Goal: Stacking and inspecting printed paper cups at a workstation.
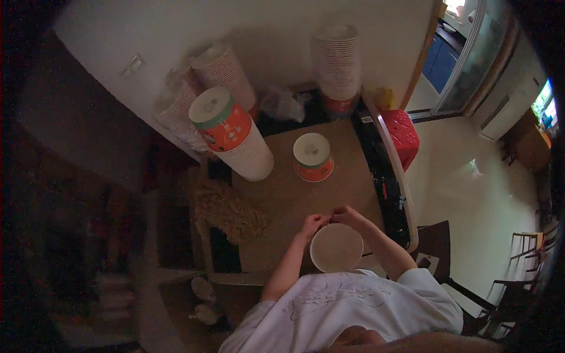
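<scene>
A round white paper tub [336, 248] is in front of my belly at the near edge of the table, its wide round side facing up. At its far rim my left hand [315, 224] and my right hand [348, 216] meet, both closed with fingertips pinched close together. What lies between the fingers is too small to make out. Beyond them an orange paper tub [313, 157] stands upside down on a brown cardboard sheet [335, 197]. To the left lies a heap of tan, stringy strands [231, 213].
A tall, leaning stack of tubs [238, 141] stands at the back left. More white stacks [223, 70] lean by the wall, with another stack [336, 65] at the back right. A clear plastic bag [283, 103] lies between. Right of the table is a red stool [401, 136].
</scene>
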The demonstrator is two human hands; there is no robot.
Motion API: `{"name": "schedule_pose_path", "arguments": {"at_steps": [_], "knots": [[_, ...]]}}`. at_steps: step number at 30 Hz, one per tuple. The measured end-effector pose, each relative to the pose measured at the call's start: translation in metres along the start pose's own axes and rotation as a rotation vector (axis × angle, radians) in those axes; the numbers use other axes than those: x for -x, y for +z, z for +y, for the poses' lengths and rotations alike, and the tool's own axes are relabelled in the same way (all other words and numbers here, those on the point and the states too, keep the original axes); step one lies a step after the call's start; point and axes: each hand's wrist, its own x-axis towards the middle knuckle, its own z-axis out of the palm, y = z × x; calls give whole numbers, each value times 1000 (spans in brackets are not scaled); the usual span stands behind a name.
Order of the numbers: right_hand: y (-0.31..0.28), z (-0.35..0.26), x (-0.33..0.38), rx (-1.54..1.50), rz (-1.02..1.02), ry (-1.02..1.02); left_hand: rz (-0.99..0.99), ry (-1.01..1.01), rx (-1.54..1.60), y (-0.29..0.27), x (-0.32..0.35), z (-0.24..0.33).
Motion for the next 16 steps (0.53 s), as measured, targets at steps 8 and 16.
{"name": "schedule_pose_path", "arguments": {"at_steps": [8,16], "knots": [[4,-7,0,-313,49,37,10,-41,-106,2,3,10],[-4,25,-26,-38,-95,-209,37,-43,-116,3,4,15]]}}
